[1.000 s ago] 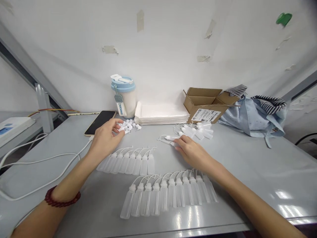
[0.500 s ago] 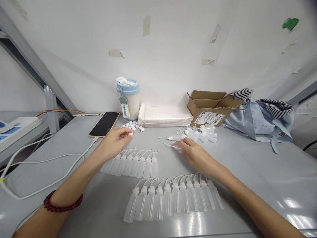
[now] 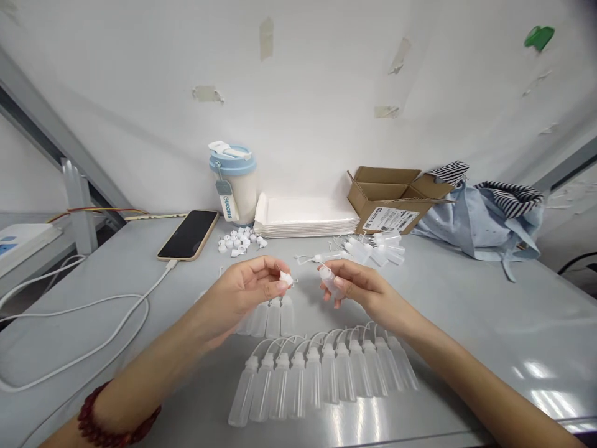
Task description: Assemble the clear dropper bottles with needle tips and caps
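Note:
My left hand (image 3: 254,286) pinches a small white cap (image 3: 286,279) between thumb and fingertips. Facing it, my right hand (image 3: 357,283) is closed around a translucent plastic bottle (image 3: 330,282), its neck pointing up and left; the cap and bottle are apart. Below the hands lies a row of similar bottles (image 3: 329,373) with thin curved tubes at their tops. A second, shorter row of bottles (image 3: 273,318) is partly hidden behind my left hand. White caps (image 3: 240,238) are heaped beyond it, and more loose bottles (image 3: 373,249) lie beyond my right hand.
At the back stand a blue-lidded cup (image 3: 237,186), a stack of white envelopes (image 3: 305,216) and an open cardboard box (image 3: 396,199). A light blue bag (image 3: 480,218) is at the right. On the left, a phone (image 3: 189,235) is plugged into a white cable (image 3: 144,305).
My left hand has come away from the cap heap with a cap and moved right. My right hand has lifted the bottle off the table and turned it neck-up.

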Demonstrator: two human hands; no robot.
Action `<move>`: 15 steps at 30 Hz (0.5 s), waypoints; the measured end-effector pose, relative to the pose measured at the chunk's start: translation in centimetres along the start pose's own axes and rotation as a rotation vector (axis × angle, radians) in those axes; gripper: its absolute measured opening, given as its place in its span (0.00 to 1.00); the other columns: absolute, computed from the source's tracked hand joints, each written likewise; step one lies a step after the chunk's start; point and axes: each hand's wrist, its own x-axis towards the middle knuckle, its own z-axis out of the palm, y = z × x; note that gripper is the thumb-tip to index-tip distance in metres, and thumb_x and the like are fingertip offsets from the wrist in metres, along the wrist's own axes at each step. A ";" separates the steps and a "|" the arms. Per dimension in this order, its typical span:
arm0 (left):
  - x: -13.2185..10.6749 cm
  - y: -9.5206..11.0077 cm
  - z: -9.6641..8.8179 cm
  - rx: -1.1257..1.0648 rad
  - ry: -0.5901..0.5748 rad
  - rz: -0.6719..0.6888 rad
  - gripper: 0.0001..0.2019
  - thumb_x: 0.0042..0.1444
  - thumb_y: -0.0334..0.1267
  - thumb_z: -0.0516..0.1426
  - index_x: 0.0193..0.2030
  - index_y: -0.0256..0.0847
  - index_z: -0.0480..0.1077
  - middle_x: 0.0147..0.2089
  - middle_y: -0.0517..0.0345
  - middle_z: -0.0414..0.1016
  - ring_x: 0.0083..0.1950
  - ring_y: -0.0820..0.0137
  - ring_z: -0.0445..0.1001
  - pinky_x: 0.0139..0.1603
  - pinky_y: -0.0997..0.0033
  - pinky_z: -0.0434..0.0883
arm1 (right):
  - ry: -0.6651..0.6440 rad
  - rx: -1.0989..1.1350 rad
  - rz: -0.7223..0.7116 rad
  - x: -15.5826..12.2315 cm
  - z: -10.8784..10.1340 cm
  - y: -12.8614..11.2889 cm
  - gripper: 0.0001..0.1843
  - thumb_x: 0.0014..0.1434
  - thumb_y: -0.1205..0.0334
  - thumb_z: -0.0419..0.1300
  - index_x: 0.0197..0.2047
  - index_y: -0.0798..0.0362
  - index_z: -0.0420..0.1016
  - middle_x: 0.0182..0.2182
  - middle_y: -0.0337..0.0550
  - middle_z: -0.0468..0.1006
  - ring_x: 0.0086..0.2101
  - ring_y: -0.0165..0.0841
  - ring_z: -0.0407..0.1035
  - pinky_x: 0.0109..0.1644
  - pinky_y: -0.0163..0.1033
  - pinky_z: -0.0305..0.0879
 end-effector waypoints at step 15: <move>-0.4 -1.0 2.3 0.038 0.031 0.047 0.09 0.49 0.43 0.62 0.35 0.44 0.72 0.30 0.60 0.75 0.34 0.67 0.73 0.37 0.66 0.71 | -0.056 -0.137 -0.006 -1.3 2.2 -0.7 0.11 0.64 0.57 0.52 0.45 0.52 0.70 0.33 0.41 0.72 0.31 0.29 0.65 0.34 0.35 0.63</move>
